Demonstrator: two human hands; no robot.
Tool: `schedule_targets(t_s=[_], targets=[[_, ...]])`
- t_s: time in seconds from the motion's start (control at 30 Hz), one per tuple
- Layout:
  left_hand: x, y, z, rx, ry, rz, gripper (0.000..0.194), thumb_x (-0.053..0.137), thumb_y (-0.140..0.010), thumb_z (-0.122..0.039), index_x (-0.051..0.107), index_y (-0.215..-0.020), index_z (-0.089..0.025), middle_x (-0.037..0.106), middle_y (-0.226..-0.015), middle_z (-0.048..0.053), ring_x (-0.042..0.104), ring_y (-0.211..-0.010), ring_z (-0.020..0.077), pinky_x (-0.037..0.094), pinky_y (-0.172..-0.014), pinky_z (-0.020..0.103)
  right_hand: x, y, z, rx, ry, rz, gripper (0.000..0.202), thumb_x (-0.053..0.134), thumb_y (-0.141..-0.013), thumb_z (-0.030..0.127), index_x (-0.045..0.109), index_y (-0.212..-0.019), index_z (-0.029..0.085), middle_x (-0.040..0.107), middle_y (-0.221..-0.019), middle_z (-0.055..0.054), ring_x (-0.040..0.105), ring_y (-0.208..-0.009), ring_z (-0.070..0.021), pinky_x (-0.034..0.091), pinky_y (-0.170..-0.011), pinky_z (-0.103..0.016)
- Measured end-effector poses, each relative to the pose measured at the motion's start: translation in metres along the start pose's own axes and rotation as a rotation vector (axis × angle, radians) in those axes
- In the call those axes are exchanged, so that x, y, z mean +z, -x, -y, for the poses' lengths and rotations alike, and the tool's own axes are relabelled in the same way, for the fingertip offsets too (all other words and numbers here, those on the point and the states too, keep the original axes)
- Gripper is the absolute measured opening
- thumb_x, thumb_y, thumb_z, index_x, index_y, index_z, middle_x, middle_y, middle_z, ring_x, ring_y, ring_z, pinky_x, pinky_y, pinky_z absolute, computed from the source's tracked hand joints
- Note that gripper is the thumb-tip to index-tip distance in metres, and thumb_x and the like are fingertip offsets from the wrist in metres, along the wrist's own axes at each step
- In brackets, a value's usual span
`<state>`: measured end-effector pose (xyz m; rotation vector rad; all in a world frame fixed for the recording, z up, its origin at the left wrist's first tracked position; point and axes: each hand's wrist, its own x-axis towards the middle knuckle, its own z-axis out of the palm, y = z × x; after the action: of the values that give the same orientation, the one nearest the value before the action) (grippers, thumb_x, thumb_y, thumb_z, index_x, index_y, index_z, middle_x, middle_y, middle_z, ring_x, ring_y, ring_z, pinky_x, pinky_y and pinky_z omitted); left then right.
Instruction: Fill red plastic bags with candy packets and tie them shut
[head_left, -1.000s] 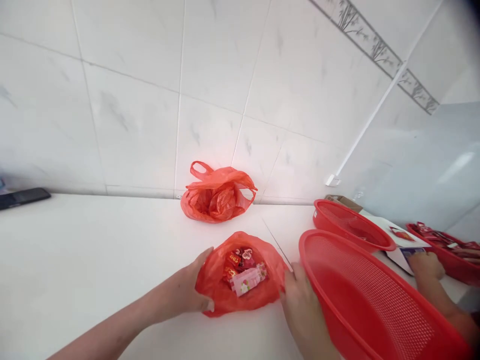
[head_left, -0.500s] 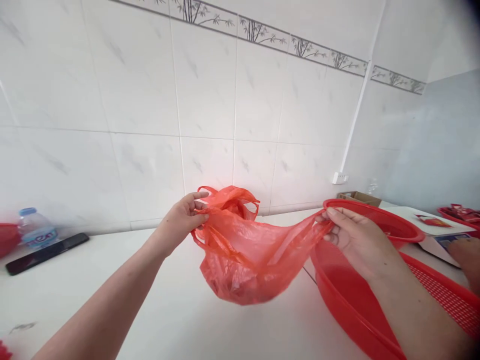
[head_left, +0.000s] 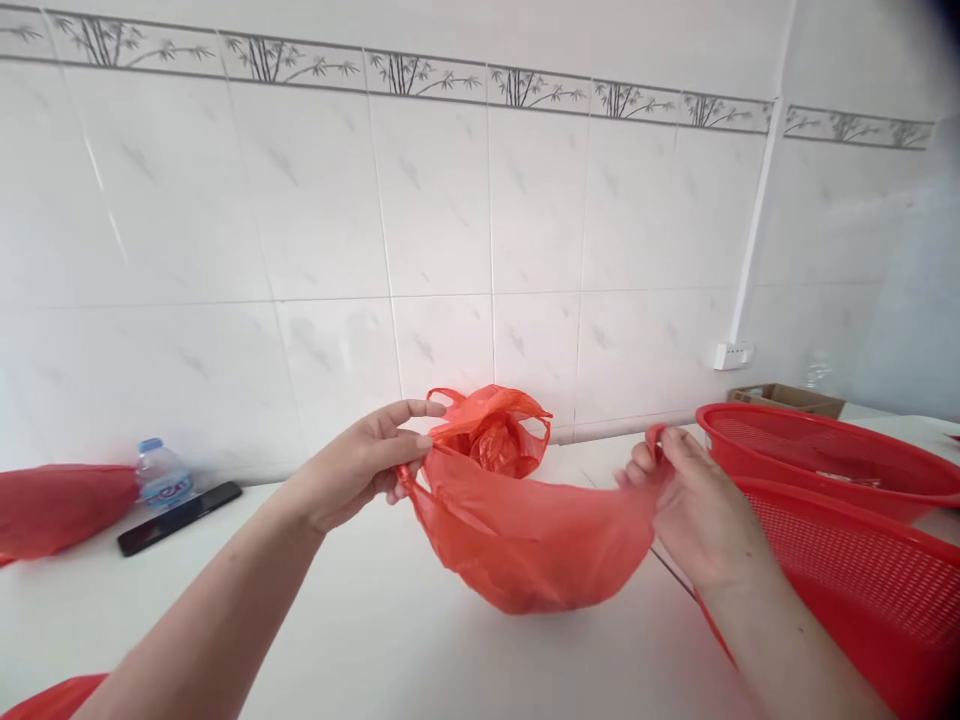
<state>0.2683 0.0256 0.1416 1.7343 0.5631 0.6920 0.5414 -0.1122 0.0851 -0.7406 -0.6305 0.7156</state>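
Note:
A thin red plastic bag (head_left: 532, 545) is stretched between my two hands, its bottom sagging just over the white table. My left hand (head_left: 360, 460) pinches one handle of it between thumb and fingers. The opposite handle is gripped by my right hand (head_left: 690, 500), its end poking up past the thumb. Something darker seems to lie in the bottom, but I cannot make it out. Behind it, against the wall, sits another crumpled red plastic bag (head_left: 499, 440) with its mouth open.
Two red plastic baskets (head_left: 855, 570) stand at the right, one behind the other. A cardboard box (head_left: 787, 398) is by the wall. At the left are a water bottle (head_left: 163, 475), a black phone (head_left: 180, 518) and a filled red bag (head_left: 64, 508). The white table (head_left: 345, 640) meets a tiled wall.
The view has turned left, bringing more of the filled red bag in. The held bag's handles are pulled tighter and twisted at the ends, and its mouth is narrower.

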Motion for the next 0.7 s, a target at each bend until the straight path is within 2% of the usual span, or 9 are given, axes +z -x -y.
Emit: schedule_targets(t_s=[0.07, 0.13, 0.23, 0.3, 0.4, 0.47, 0.57, 0.63, 0.7], targets=[[0.006, -0.001, 0.0, 0.049, 0.16, 0.026, 0.037, 0.067, -0.079, -0.03, 0.055, -0.114, -0.026, 0.057, -0.063, -0.005, 0.046, -0.046, 0.0047, 0.041, -0.046, 0.017, 0.004, 0.002, -0.006, 0.04, -0.047, 0.039, 0.033, 0.06, -0.079, 0.05, 0.052, -0.068, 0.021, 0.037, -0.048, 0.009, 0.028, -0.038, -0.0037, 0.031, -0.038, -0.017], [0.015, -0.002, 0.002, 0.122, 0.215, 0.011, 0.033, 0.07, -0.077, -0.026, 0.058, -0.107, -0.025, 0.058, -0.072, -0.004, 0.053, -0.055, 0.0064, 0.047, -0.053, 0.019, 0.009, 0.007, -0.011, 0.062, -0.017, 0.085, 0.037, 0.05, -0.083, 0.057, 0.056, -0.076, 0.021, 0.03, -0.043, 0.01, 0.017, -0.036, -0.004, 0.021, -0.035, -0.017], [0.034, -0.005, 0.004, 0.224, 0.196, 0.039, 0.028, 0.073, -0.074, -0.022, 0.06, -0.099, -0.022, 0.059, -0.078, -0.002, 0.057, -0.067, 0.0099, 0.05, -0.062, 0.023, 0.021, 0.018, -0.019, 0.088, 0.2, 0.166, 0.041, 0.05, -0.083, 0.056, 0.057, -0.107, 0.024, 0.035, -0.046, 0.009, 0.024, -0.039, -0.0051, 0.02, -0.037, -0.017], [0.05, -0.007, 0.006, 0.28, 0.188, 0.075, 0.026, 0.073, -0.073, -0.021, 0.06, -0.096, -0.021, 0.058, -0.078, -0.001, 0.055, -0.067, 0.0096, 0.049, -0.062, 0.023, 0.031, 0.028, -0.027, 0.16, 0.375, 0.334, 0.045, 0.057, -0.082, 0.05, 0.05, -0.12, 0.026, 0.042, -0.055, 0.008, 0.033, -0.045, -0.0058, 0.024, -0.042, -0.017], [0.073, -0.01, 0.01, 0.345, 0.141, 0.043, 0.023, 0.069, -0.076, -0.019, 0.06, -0.097, -0.023, 0.056, -0.079, -0.001, 0.053, -0.067, 0.0098, 0.048, -0.059, 0.022, 0.047, 0.038, -0.043, 0.215, 0.549, 0.61, 0.024, 0.059, -0.082, 0.042, 0.057, -0.093, 0.021, 0.043, -0.062, 0.006, 0.036, -0.053, -0.0062, 0.03, -0.05, -0.019], [0.084, -0.011, 0.018, 0.404, 0.003, -0.106, 0.023, 0.063, -0.079, -0.017, 0.059, -0.101, -0.025, 0.056, -0.085, 0.0, 0.054, -0.074, 0.012, 0.049, -0.063, 0.024, 0.053, 0.038, -0.055, 0.18, 0.612, 0.598, 0.031, 0.055, -0.084, 0.043, 0.048, -0.068, 0.018, 0.038, -0.059, 0.006, 0.031, -0.053, -0.006, 0.027, -0.049, -0.02], [0.091, -0.012, 0.04, 0.601, -0.352, -0.319, 0.023, 0.06, -0.08, -0.014, 0.058, -0.1, -0.025, 0.057, -0.09, 0.001, 0.055, -0.082, 0.0143, 0.049, -0.07, 0.029, 0.05, 0.029, -0.07, 0.17, 0.572, 0.461, 0.043, 0.052, -0.084, 0.052, 0.039, -0.061, 0.018, 0.03, -0.056, 0.007, 0.026, -0.051, -0.0059, 0.023, -0.048, -0.021], [0.092, -0.014, 0.06, 0.737, -0.564, -0.269, 0.025, 0.066, -0.077, -0.015, 0.059, -0.1, -0.024, 0.057, -0.089, 0.002, 0.054, -0.081, 0.015, 0.049, -0.07, 0.029, 0.043, 0.021, -0.077, 0.225, 0.497, 0.405, 0.044, 0.053, -0.082, 0.055, 0.041, -0.061, 0.018, 0.03, -0.055, 0.007, 0.028, -0.05, -0.0062, 0.024, -0.047, -0.021], [0.093, -0.017, 0.08, 0.78, -0.703, -0.144, 0.031, 0.069, -0.075, -0.017, 0.06, -0.104, -0.023, 0.058, -0.091, 0.003, 0.054, -0.081, 0.016, 0.049, -0.071, 0.03, 0.034, 0.015, -0.084, 0.295, 0.432, 0.333, 0.042, 0.053, -0.081, 0.055, 0.044, -0.063, 0.018, 0.031, -0.053, 0.007, 0.029, -0.049, -0.0063, 0.023, -0.044, -0.02]])
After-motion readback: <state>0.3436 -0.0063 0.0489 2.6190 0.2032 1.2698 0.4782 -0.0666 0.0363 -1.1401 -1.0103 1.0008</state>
